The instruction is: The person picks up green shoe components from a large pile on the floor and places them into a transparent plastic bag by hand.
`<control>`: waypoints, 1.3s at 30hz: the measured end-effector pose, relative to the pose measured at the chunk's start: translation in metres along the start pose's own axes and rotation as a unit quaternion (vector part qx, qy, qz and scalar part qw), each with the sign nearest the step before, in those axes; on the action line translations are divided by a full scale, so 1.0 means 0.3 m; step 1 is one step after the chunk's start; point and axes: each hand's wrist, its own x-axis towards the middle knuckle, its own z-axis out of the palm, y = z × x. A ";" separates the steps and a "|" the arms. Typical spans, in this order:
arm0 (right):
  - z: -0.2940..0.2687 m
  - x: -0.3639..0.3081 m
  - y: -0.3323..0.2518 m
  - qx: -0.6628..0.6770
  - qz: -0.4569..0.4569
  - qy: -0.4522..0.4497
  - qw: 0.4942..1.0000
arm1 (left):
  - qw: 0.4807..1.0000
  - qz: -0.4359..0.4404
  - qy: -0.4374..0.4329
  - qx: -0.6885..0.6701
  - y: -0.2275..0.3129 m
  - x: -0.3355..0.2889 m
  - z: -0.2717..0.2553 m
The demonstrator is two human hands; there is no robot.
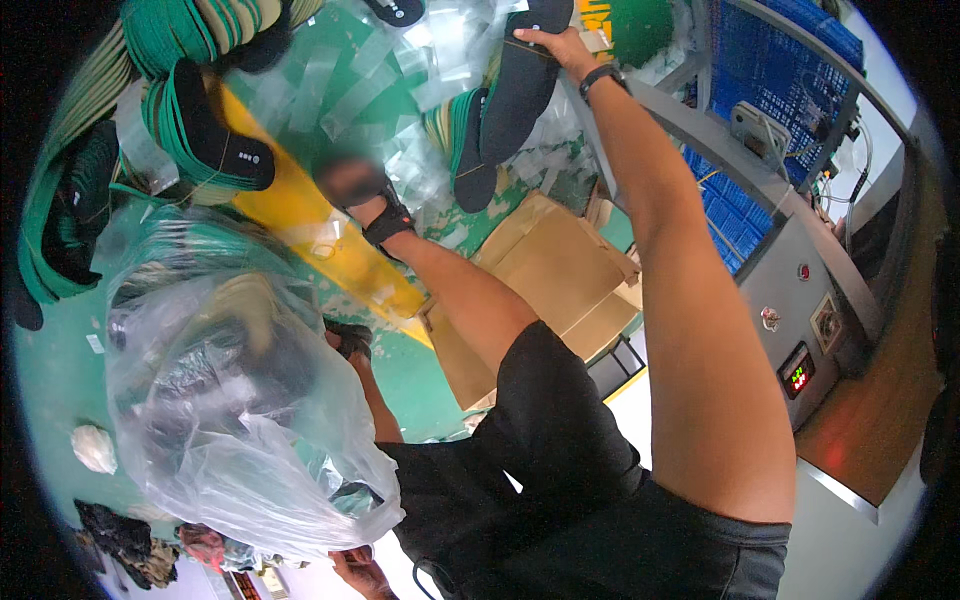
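Note:
My right hand [560, 48], with a dark band at its wrist, reaches far forward. Its thumb lies across a bundle of black insoles [518, 100], and the fingers close around the bundle's far side, partly hidden. A second green-edged insole bundle [468, 165] lies just below and left of it. At the lower edge, my left hand [362, 572] is closed at the edge of a large clear plastic bag [290, 470]; its fingertips are partly hidden. Stacked insoles show blurrily through the bag. More tied bundles of green and black insoles [205, 130] lie at the far left.
A flattened cardboard box [540, 270] lies between my legs and the machine. Clear plastic sleeves [400, 130] litter the green floor, crossed by a yellow stripe [370, 275]. A grey control panel [790, 310] and metal frame with blue crates [730, 210] stand at right. My sandalled foot [385, 215] is near the stripe.

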 end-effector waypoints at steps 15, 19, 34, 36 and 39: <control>0.152 -0.175 -0.092 0.338 -0.010 0.070 0.939 | 0.997 0.007 0.042 -0.065 -0.083 -0.026 0.025; 0.234 -0.232 -0.041 0.193 -0.149 0.126 0.962 | 0.999 0.038 -0.007 -0.032 -0.075 -0.008 -0.010; 0.266 -0.798 -0.555 0.342 -0.213 0.061 0.913 | 0.982 0.164 -0.089 -0.011 -0.101 -0.007 -0.166; 0.247 -0.962 -0.641 0.404 -0.187 0.036 0.895 | 0.980 0.175 -0.089 -0.031 -0.114 -0.037 -0.207; 0.171 -1.263 -0.774 0.435 -0.151 0.032 0.887 | 0.977 0.183 -0.102 -0.044 -0.100 -0.014 -0.285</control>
